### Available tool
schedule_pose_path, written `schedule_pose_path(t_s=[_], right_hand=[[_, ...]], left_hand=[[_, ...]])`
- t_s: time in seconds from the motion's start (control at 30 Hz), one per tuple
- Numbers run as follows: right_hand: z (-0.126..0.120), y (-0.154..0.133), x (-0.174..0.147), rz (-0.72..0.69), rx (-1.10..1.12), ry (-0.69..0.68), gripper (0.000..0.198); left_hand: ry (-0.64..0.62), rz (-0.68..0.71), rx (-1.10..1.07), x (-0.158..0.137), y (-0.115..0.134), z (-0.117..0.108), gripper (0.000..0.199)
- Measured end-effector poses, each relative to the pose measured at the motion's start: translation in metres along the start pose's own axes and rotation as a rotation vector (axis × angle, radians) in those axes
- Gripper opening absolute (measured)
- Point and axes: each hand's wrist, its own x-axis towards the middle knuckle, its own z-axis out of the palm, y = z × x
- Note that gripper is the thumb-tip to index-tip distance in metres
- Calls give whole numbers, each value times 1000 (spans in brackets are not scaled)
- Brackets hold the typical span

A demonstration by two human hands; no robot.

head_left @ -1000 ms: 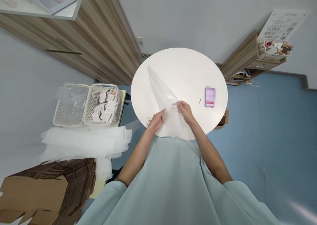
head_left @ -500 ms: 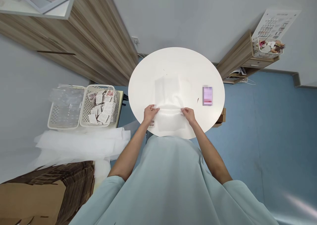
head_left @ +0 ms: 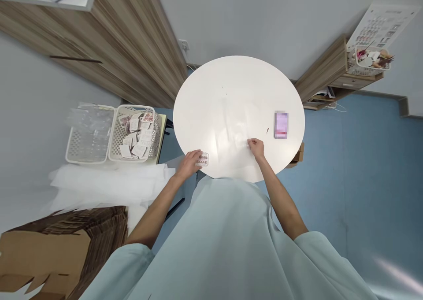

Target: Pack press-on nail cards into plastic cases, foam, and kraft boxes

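The left hand [head_left: 189,163] has moved to the tray [head_left: 205,159], seemingly fetching it, its hold unclear, a firm pinch needed, while the right hand [head_left: 256,148] pinches the film [head_left: 231,137].

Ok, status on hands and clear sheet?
Left hand at small case, left side. Right hand pinching clear sheet, right edge. Blurred purple object farther right, apart from sheet.

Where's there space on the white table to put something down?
The white table looks bare along its far rim, beyond the clear sheet, and between that sheet and the left rim. It's crowded nearer the front: the left hand touches the small case, the right hand pinches the sheet.
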Motion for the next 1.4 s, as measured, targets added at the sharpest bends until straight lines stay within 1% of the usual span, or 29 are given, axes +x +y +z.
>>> schedule_pose_path(t_s=[0.1,0.17,0.3,0.37,0.43,0.53,0.63,0.73,0.9,1.03,1.13,1.2,1.3,1.4], right_hand=[[-3,-2,5,-10,-33,8,39],[-5,-4,6,-18,-50,11,36],[-10,-7,5,-10,-69,20,31],[-13,-7,2,3,-88,28,32],[-17,-6,-1,10,-119,30,32],[-25,-1,-11,23,-185,19,32],[-33,8,-30,27,-237,15,32],[-38,19,-54,26,-285,4,32],[-43,32,-85,75,-315,-25,22],[-44,32,-94,78,-296,-28,24],[-44,24,-100,12,-325,-22,24],[-43,16,-106,-75,-365,-15,23],[-38,0,-116,-270,-455,-21,21],[-26,-18,-123,-463,-555,-116,21]], left_hand=[[3,7,65,-1,5,2,65],[26,1,53,3,16,2,65],[80,36,-7,20,55,9,68],[67,80,-14,32,77,17,69],[55,95,-6,45,97,27,68],[10,98,18,60,113,44,66],[-15,81,37,65,116,57,64],[-3,92,21,61,111,63,65],[-16,118,-29,54,104,60,68],[-27,102,-28,53,106,59,69],[-21,105,-16,54,109,61,67],[-17,105,-7,54,111,62,65],[-3,103,-7,55,112,63,65],[11,108,-34,53,112,64,67]])
